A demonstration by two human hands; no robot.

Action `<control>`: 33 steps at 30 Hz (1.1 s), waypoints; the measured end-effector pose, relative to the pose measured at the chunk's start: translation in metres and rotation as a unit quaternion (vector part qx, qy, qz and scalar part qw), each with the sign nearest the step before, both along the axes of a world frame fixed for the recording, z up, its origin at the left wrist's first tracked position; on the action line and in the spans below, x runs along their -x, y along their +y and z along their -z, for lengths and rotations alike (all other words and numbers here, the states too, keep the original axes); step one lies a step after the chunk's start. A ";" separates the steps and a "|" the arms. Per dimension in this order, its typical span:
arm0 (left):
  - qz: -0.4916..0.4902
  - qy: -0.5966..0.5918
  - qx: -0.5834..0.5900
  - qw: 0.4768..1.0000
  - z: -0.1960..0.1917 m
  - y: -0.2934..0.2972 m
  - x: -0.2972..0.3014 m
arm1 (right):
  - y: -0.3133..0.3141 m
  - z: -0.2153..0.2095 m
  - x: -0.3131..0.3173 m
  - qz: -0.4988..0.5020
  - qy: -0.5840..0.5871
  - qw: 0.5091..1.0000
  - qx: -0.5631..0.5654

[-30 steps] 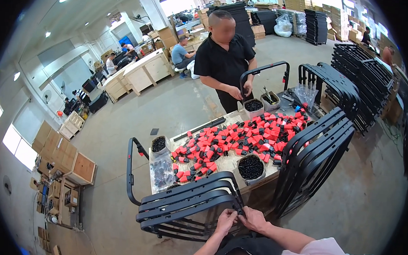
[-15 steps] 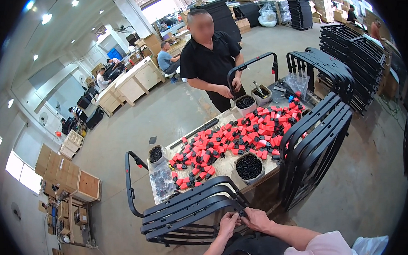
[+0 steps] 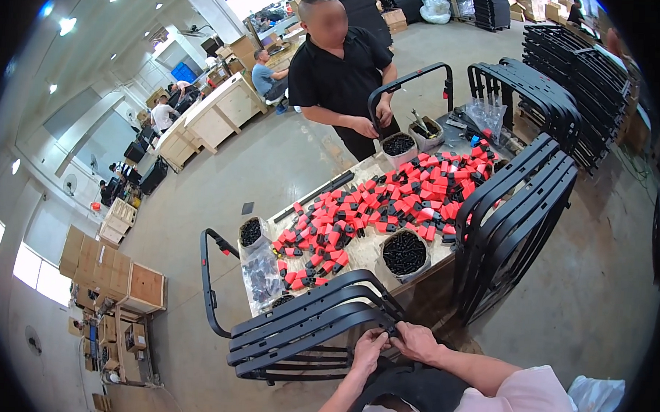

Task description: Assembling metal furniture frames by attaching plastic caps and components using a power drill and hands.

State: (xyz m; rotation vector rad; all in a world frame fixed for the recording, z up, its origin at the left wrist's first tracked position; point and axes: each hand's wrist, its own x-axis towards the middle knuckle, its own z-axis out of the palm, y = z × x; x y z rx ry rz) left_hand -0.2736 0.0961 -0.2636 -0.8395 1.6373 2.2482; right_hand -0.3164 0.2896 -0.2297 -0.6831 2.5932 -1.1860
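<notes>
A stack of black tubular frames (image 3: 306, 330) with rounded corners leans at the near edge of the table. At the right-hand bend of the nearest frame, my left hand (image 3: 369, 350) and my right hand (image 3: 417, 343) meet side by side. Both have their fingers closed around the black tube there. Any small part between the fingertips is hidden. Beyond the frames, a pile of red-and-black plastic pieces (image 3: 389, 201) covers much of the wooden table (image 3: 357, 270). A tub of small black parts (image 3: 404, 253) stands just ahead of my right hand.
More black frames (image 3: 517, 214) lean at the table's right side, others (image 3: 526, 93) behind them. Across the table a person in black (image 3: 339, 81) holds a frame (image 3: 416, 81). Small tubs (image 3: 250, 232) sit at the left and far edges. A white plastic bag (image 3: 595, 398) lies low right.
The view has shifted slightly, so the table and frames sit a little higher. My hands keep their place at the frame's bend. The person opposite still holds the frame.
</notes>
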 end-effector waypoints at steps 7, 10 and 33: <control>0.077 -0.065 -0.044 0.994 -0.003 -0.011 -0.002 | -0.001 -0.002 0.001 -0.006 -0.004 1.000 -0.002; 0.086 -0.066 -0.052 0.993 0.003 -0.013 0.001 | -0.001 -0.003 0.001 -0.002 -0.004 1.000 -0.005; 0.103 -0.025 0.000 0.994 0.004 -0.015 0.002 | -0.001 -0.001 0.002 -0.021 0.011 0.999 -0.031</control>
